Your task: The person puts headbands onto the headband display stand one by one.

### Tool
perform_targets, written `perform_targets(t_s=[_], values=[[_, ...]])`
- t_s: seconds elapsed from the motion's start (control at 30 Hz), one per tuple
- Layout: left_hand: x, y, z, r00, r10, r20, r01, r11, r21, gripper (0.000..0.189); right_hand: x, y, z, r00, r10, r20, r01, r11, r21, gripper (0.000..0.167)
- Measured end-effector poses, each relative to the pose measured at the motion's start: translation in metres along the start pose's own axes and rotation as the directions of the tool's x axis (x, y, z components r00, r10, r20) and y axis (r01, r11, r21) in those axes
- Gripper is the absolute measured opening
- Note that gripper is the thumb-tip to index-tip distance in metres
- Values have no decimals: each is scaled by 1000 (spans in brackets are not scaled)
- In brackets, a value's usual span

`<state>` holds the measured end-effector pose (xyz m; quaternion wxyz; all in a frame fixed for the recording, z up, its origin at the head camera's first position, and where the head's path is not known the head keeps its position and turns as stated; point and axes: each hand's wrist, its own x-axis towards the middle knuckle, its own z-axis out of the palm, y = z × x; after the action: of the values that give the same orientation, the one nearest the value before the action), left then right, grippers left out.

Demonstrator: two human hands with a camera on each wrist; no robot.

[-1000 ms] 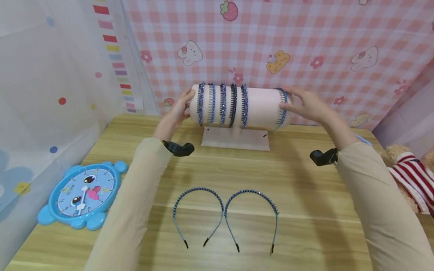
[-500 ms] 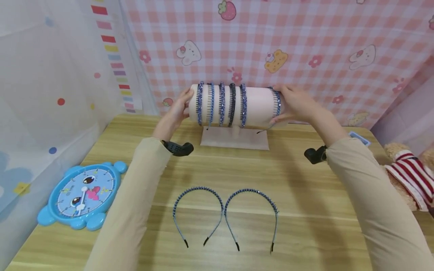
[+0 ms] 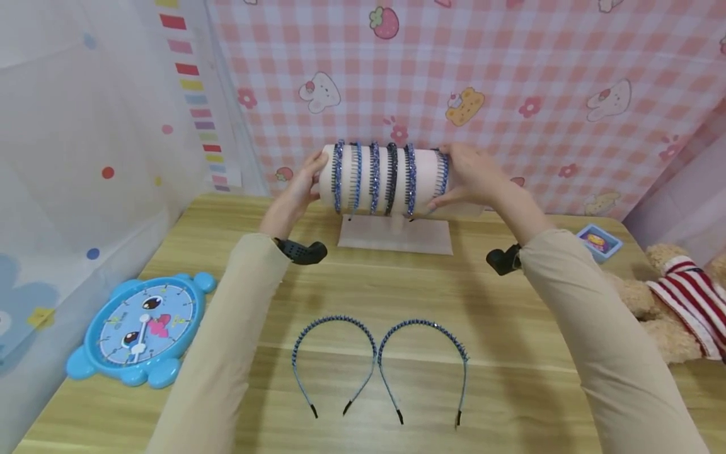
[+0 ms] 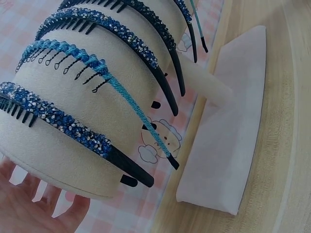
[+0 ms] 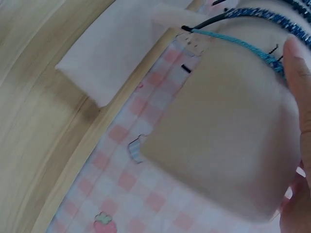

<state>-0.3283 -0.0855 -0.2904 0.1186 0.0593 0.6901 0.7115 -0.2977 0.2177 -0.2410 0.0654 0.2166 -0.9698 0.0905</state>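
A pale headband display stand, a cloth-covered roll (image 3: 425, 167) on a post and flat base (image 3: 395, 237), stands at the back of the table. My left hand (image 3: 296, 187) holds the roll's left end, its fingertips against the end edge in the left wrist view. Several glittery blue and black headbands (image 4: 82, 24) with comb teeth sit around the roll's left half. My right hand (image 3: 475, 178) holds a thin blue headband (image 3: 441, 173) on the roll between thumb and fingers, right of the others. In the right wrist view, its blue-wrapped arm (image 5: 238, 41) lies close to a glittery headband.
Two thin blue headbands (image 3: 334, 320) (image 3: 422, 322) lie side by side on the table's front part. A blue toy clock (image 3: 142, 328) is at left. At right are a small blue box (image 3: 600, 242) and a teddy bear in a striped shirt (image 3: 686, 306). A checked cloth hangs behind.
My right hand has slid the thin blue headband leftward along the roll, from near its right end toward the other headbands. The left hand has stayed at the left end.
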Motion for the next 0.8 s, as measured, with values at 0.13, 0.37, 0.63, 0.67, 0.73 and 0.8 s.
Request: perform_targets(t_s=[0.13,0.37,0.63,0.67,0.73,0.8], values=[[-1,0,0,1000,-2,1,2,1000,3,61,4,-10,-2,999,-7,44,10,999,-48,109],[-1,1,2,1000,-3,-7,3,1000,1,61,4,-21,-10,991,4,133,15,990,-139,101],[-2,1,1,1000,-7,-1,7,1000,-2,63,3,-23,-11,988,1,152,16,994,-112,103],[-1,1,1,1000,-7,-3,7,1000,-3,63,2,-22,-11,990,-11,142,25,995,-101,106],[-1,1,1,1000,-7,-4,7,1000,-5,63,0,-19,-11,992,-27,121,36,997,-70,112],[-1,1,2,1000,-6,-5,6,1000,-7,62,-5,-17,-11,995,-25,93,27,999,-20,119]])
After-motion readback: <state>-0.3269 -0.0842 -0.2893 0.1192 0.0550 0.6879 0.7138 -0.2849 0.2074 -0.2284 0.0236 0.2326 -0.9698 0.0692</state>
